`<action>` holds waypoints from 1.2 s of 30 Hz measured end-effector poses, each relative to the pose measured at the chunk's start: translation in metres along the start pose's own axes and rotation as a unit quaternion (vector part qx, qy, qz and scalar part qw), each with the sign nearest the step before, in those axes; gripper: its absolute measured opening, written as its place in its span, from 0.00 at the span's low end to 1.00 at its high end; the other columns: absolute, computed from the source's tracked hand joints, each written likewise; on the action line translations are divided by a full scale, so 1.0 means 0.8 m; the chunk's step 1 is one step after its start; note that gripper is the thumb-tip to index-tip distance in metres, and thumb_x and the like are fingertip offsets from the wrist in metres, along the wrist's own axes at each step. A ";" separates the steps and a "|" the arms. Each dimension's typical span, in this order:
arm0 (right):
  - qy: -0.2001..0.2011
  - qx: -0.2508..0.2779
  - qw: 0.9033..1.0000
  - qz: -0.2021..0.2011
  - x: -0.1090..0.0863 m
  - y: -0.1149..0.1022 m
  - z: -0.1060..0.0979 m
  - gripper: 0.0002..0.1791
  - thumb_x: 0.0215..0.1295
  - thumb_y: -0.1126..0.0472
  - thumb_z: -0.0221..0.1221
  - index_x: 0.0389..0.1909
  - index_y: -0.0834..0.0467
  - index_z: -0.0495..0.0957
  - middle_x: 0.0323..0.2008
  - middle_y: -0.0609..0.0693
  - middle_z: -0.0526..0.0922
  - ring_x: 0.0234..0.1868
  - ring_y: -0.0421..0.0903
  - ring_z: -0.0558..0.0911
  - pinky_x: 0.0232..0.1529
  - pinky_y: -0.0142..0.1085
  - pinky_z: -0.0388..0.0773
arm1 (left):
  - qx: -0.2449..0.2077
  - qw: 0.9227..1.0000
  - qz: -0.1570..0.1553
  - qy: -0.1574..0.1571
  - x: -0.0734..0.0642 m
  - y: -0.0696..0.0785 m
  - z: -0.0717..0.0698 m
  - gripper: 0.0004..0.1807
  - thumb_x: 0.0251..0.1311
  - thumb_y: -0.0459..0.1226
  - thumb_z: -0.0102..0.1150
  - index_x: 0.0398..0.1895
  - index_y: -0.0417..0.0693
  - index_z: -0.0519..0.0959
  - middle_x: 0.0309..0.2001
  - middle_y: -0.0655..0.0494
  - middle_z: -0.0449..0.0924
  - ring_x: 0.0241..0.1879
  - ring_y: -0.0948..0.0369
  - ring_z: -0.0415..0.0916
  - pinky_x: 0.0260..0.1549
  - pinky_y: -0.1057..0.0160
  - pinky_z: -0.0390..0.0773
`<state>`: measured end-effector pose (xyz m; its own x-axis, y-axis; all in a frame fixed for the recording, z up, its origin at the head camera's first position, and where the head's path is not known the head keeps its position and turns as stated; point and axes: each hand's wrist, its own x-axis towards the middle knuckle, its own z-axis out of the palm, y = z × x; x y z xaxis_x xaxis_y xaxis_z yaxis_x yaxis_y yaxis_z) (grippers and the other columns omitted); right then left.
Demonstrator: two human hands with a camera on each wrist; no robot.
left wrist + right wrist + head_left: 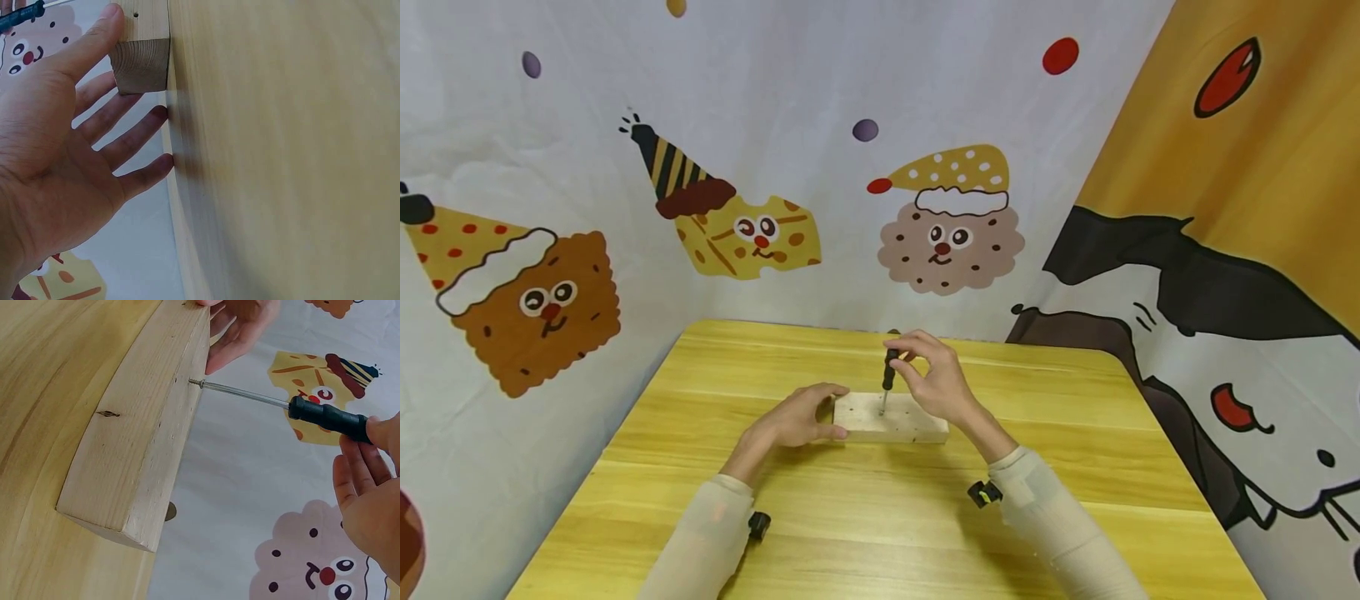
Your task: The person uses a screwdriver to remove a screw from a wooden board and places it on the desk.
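Note:
A pale wooden block (pixel 859 410) lies on the table, small dark holes in its top. My left hand (pixel 796 419) grips its left end, thumb on the near side and fingers at the far side; the end grain of the block (pixel 142 65) shows in the left wrist view. With fingertips and thumb, my right hand (pixel 940 379) pinches the upper handle of a black-handled screwdriver (pixel 325 417). The screwdriver stands nearly upright over the block, tilted slightly. At its tip a small screw (pixel 195 382) sticks up from the block's top face.
The yellow wood-grain table (pixel 865 517) carries the block near its far side. Behind it hangs a light cloth (pixel 820 317) printed with cartoon snacks, and an orange printed cloth (pixel 1285 167) hangs at the right.

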<state>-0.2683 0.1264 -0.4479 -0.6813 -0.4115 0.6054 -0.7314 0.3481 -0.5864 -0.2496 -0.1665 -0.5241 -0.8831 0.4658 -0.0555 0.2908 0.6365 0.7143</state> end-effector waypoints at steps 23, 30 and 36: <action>0.003 0.002 1.000 -0.006 -0.001 0.008 0.004 0.16 0.75 0.67 0.74 0.60 0.58 0.90 0.52 0.55 0.90 0.49 0.50 0.88 0.53 0.57 0.91 | -0.003 1.000 0.003 0.001 0.002 -0.002 0.001 0.45 0.70 0.51 0.79 0.84 0.45 0.72 0.81 0.43 0.76 0.83 0.41 0.71 0.84 0.36 0.71; -0.002 -0.004 1.000 -0.010 -0.001 0.005 0.003 0.17 0.76 0.68 0.71 0.63 0.58 0.90 0.54 0.56 0.90 0.49 0.50 0.89 0.52 0.55 0.92 | -0.004 1.000 0.001 0.001 0.001 -0.001 0.000 0.45 0.71 0.51 0.79 0.84 0.46 0.72 0.81 0.43 0.77 0.83 0.41 0.71 0.84 0.36 0.71; -0.001 -0.010 1.000 -0.016 -0.001 0.006 0.002 0.18 0.77 0.68 0.70 0.64 0.59 0.89 0.55 0.56 0.91 0.49 0.51 0.89 0.51 0.48 0.92 | -0.006 1.000 0.000 0.001 0.000 0.001 0.000 0.44 0.70 0.51 0.79 0.84 0.46 0.72 0.81 0.43 0.76 0.83 0.41 0.71 0.84 0.36 0.71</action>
<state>-0.2714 0.1270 -0.4521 -0.6570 -0.4248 0.6228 -0.7537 0.3521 -0.5550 -0.2495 -0.1659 -0.5231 -0.8834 0.4654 -0.0544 0.2868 0.6288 0.7227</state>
